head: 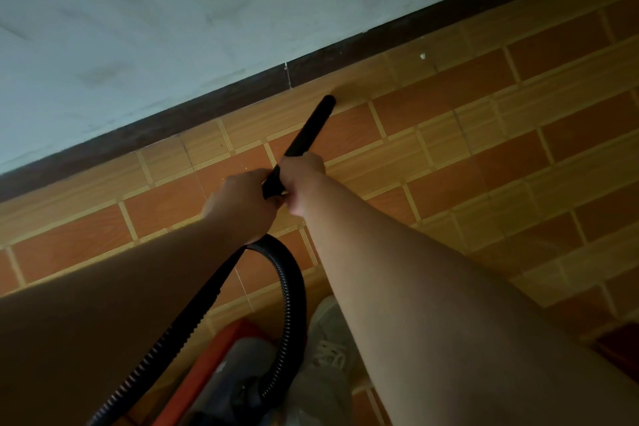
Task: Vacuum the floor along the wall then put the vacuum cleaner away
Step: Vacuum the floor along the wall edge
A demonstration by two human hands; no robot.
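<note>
Both hands hold the vacuum's black tube [310,130]. My left hand [240,206] grips its rear end, where the ribbed black hose [292,304] begins. My right hand [301,180] grips the tube just ahead of the left. The tube's tip sits on the orange tiled floor [449,156], a short way from the dark skirting board [214,107] under the pale wall [173,10]. The hose loops down to the orange and grey vacuum body [224,367] at the bottom of the view, partly hidden by my arms.
A small white speck [422,56] lies on the floor near the skirting, to the right of the tube tip. My grey shoe [328,349] stands beside the vacuum body. A dark reddish object [619,346] shows at the right edge.
</note>
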